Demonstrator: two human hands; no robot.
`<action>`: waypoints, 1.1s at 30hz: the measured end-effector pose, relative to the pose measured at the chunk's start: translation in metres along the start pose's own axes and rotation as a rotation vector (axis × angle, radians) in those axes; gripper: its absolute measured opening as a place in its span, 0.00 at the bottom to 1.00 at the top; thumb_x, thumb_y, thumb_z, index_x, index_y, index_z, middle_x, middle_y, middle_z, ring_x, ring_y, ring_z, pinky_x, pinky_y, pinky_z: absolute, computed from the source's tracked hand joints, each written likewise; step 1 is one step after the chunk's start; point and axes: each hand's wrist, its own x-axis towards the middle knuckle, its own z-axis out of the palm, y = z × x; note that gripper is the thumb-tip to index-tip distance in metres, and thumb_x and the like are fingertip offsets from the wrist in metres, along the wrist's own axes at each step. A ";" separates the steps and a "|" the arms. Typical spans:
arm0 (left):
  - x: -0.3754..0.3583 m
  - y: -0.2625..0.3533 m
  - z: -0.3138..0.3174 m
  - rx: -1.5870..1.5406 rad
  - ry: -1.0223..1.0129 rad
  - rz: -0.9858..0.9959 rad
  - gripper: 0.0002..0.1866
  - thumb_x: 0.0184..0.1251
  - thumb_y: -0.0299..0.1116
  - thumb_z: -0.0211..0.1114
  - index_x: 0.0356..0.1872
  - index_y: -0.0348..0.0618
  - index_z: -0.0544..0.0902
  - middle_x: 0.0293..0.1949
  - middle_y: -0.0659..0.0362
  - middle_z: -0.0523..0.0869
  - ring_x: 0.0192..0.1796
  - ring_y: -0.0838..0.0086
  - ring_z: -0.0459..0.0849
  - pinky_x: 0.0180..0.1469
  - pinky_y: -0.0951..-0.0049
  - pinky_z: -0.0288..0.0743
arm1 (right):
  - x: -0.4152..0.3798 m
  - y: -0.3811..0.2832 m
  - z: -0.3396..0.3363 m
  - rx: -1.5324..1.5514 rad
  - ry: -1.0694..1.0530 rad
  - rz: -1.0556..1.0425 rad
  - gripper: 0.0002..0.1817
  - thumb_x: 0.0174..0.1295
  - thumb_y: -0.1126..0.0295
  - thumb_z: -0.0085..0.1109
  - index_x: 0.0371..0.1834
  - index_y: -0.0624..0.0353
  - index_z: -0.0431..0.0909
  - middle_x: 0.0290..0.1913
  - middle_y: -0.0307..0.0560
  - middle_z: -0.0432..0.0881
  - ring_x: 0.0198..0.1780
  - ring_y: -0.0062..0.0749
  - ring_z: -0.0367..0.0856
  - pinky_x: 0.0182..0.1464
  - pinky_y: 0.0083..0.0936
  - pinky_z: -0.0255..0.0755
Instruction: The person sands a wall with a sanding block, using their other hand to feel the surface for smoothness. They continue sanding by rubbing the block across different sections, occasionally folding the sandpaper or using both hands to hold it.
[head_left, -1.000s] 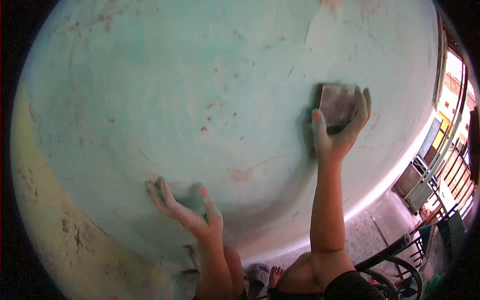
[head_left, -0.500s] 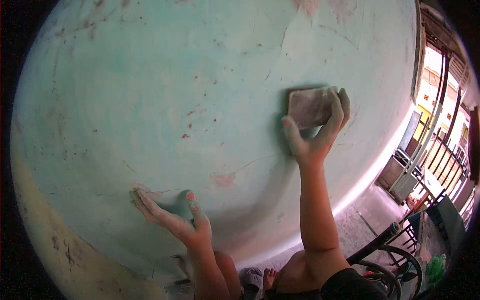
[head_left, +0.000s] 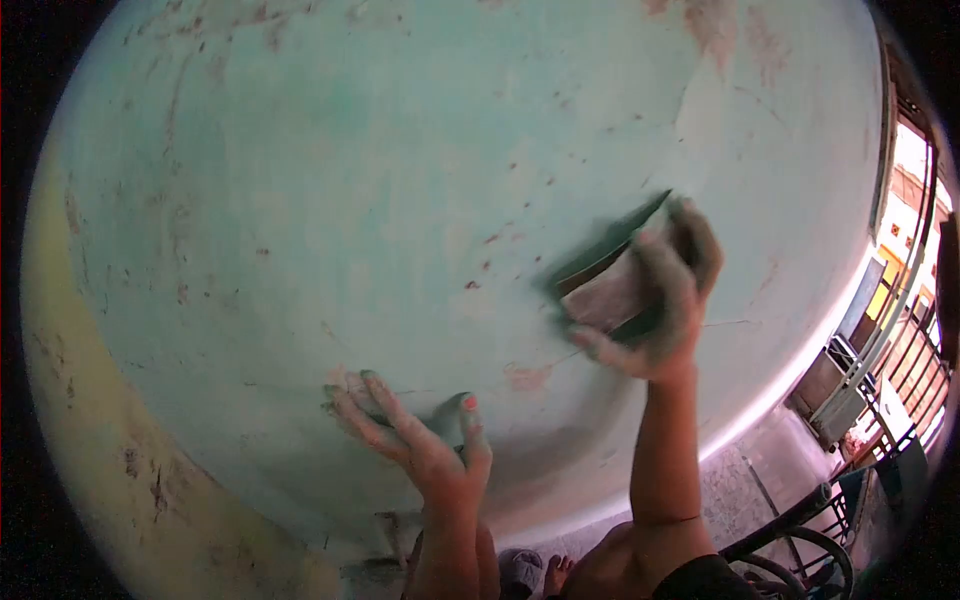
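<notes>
A pale green plastered wall (head_left: 350, 200) with reddish-brown spots and fine cracks fills most of the view. My right hand (head_left: 672, 300) is closed around a folded piece of sandpaper (head_left: 608, 293), dusty and brownish-grey. The sheet is tilted against the wall, one edge casting a dark shadow. Lower and to the left, my left hand (head_left: 430, 450) rests its fingertips near a crack in the plaster. Its fingers are spread, the thumb points up, and it holds nothing. Pale dust coats both hands.
A yellowish stained wall section (head_left: 150, 480) borders the green one at lower left. A chair with a dark curved frame (head_left: 800, 530) stands at lower right on the grey floor (head_left: 730, 490). Beyond it are metal bars (head_left: 915, 355) and a bright opening.
The camera view has turned, so the wall marks sit farther right. Against the wall, my right hand has moved down and left, tilting the sandpaper. My left fingers have spread more.
</notes>
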 end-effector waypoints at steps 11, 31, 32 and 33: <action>0.006 0.006 0.000 -0.028 0.046 0.037 0.48 0.68 0.49 0.64 0.78 0.34 0.48 0.76 0.31 0.41 0.78 0.33 0.40 0.73 0.29 0.36 | 0.008 -0.002 -0.002 -0.193 -0.167 -0.154 0.46 0.49 0.53 0.72 0.71 0.61 0.68 0.72 0.65 0.63 0.75 0.58 0.59 0.74 0.49 0.57; 0.000 0.004 -0.002 -0.075 0.086 0.015 0.45 0.70 0.51 0.60 0.78 0.35 0.50 0.77 0.35 0.44 0.79 0.35 0.38 0.74 0.32 0.33 | 0.061 0.040 -0.027 -0.155 -0.411 -0.648 0.48 0.46 0.48 0.74 0.72 0.56 0.68 0.71 0.68 0.63 0.75 0.65 0.58 0.72 0.62 0.56; -0.002 0.004 0.001 -0.058 0.074 0.022 0.45 0.70 0.52 0.59 0.78 0.35 0.50 0.77 0.34 0.44 0.79 0.35 0.39 0.74 0.32 0.34 | 0.058 0.071 -0.028 -0.155 -0.281 -0.421 0.48 0.47 0.47 0.74 0.72 0.56 0.68 0.72 0.68 0.63 0.75 0.65 0.57 0.73 0.62 0.55; -0.002 0.003 0.004 -0.060 0.081 0.011 0.45 0.70 0.52 0.59 0.78 0.35 0.50 0.77 0.34 0.44 0.79 0.35 0.39 0.74 0.32 0.34 | 0.061 0.090 -0.028 -0.157 -0.155 -0.192 0.48 0.47 0.47 0.73 0.72 0.56 0.68 0.72 0.68 0.62 0.75 0.65 0.57 0.73 0.63 0.54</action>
